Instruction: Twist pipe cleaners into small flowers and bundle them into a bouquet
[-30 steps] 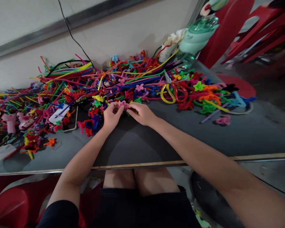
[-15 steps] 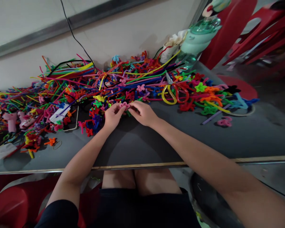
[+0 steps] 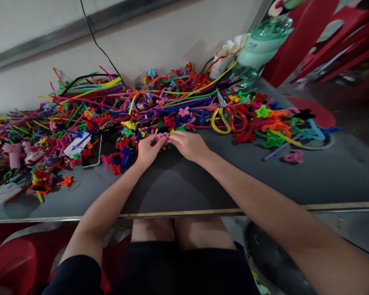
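Note:
A small pink pipe-cleaner flower (image 3: 162, 135) sits between my two hands, just above the dark table (image 3: 184, 184). My left hand (image 3: 149, 149) pinches its left side with thumb and fingers. On its right side, the fingertips of my right hand (image 3: 189, 144) close on it and partly cover it. Right behind my hands lies a heap of colourful pipe cleaners (image 3: 135, 108) and finished fuzzy flowers. Yellow-and-red-handled scissors (image 3: 229, 119) rest at the heap's edge to the right of my hands. Farther right, another pink looped piece (image 3: 293, 156) lies by itself.
A pale green bottle (image 3: 258, 49) and a white cup (image 3: 219, 63) stand at the back right. A phone-like frame (image 3: 100, 151) lies left of my hands, and an orange flower (image 3: 66, 181) near the front. Red chairs (image 3: 320, 45) and a dark bin (image 3: 270, 254) are beyond the table.
My right hand's fingers have drawn closer together over the pink flower and hide more of it. The whole view has shifted slightly.

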Motion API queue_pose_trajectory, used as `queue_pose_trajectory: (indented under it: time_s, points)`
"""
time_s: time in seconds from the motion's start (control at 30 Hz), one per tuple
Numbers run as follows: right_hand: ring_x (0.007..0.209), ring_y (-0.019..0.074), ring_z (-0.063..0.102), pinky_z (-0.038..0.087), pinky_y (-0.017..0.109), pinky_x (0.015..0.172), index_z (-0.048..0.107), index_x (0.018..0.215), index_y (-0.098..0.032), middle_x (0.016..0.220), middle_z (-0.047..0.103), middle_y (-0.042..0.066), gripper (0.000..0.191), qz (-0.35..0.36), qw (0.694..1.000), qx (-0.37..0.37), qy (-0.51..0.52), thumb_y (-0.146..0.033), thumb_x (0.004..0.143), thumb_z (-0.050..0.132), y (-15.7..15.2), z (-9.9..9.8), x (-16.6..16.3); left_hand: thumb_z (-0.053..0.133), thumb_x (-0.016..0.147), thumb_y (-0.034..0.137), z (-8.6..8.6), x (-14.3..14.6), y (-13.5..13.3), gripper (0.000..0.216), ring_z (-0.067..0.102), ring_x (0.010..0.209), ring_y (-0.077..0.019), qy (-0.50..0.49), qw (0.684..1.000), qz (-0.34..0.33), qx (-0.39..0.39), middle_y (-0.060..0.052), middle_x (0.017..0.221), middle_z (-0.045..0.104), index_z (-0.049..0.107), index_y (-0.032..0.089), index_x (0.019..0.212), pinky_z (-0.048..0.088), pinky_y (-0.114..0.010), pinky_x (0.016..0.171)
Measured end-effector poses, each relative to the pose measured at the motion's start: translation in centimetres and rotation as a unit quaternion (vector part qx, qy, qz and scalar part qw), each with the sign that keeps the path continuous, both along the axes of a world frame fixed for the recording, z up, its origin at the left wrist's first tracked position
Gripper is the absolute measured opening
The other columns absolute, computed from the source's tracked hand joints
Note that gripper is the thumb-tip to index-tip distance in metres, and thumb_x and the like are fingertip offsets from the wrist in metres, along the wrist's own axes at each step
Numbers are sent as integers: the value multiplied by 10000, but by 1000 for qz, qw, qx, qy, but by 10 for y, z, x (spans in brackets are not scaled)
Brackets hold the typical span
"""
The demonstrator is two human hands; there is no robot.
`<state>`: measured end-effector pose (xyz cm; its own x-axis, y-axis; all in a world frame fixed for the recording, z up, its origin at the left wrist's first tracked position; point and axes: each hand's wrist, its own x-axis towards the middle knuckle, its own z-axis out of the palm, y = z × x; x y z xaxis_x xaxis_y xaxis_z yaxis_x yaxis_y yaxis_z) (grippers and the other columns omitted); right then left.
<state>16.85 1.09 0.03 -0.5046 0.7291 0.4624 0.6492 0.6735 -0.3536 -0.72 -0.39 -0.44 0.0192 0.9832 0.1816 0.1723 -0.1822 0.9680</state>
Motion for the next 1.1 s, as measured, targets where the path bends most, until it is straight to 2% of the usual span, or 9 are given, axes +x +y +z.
queue_pose_trajectory:
  time_s: [0.23,0.57,0.77,0.93,1.0,1.1]
  points:
    - [699,143,591,325,263,571,675,829,-179,780,687,49,399,33,999,37,14,-380,999,376,2,-2,5,692,761,464,3,3,-3,326,589,503,-76,-31,999,-8,-19,-16,607,654,672,142,718,432,-181,444]
    - [678,136,597,315,257,549,682,837,-184,795,697,48,372,22,998,50,25,-330,993,377,-1,-1,4,694,761,465,2,5,-4,328,588,513,-80,-52,998,-15,-34,-19,635,655,667,139,736,415,-188,441]
    - [688,152,636,354,264,561,695,872,-182,790,716,54,411,13,997,72,32,-413,992,377,-1,0,6,713,740,480,3,5,-3,333,565,521,-68,-78,996,-21,-30,3,623,626,651,153,753,396,-178,458]
    - [721,160,650,446,273,632,678,1072,-194,888,725,62,363,27,992,17,122,-466,945,474,6,4,16,692,757,512,5,4,-2,366,455,474,-45,-92,995,-12,-26,29,544,554,665,148,745,357,-186,468]
    - [760,161,650,463,272,630,685,1060,-211,914,718,58,317,38,982,-21,185,-445,929,515,7,5,16,697,750,524,6,3,-1,377,453,492,-45,-97,995,-21,-21,19,571,577,666,148,745,358,-189,483]
    - [750,150,626,457,264,588,718,937,-226,878,700,43,253,49,952,-84,289,-450,849,638,9,6,12,695,746,543,6,2,-1,398,473,523,-52,-87,993,-68,-31,9,589,591,663,147,721,371,-193,509]
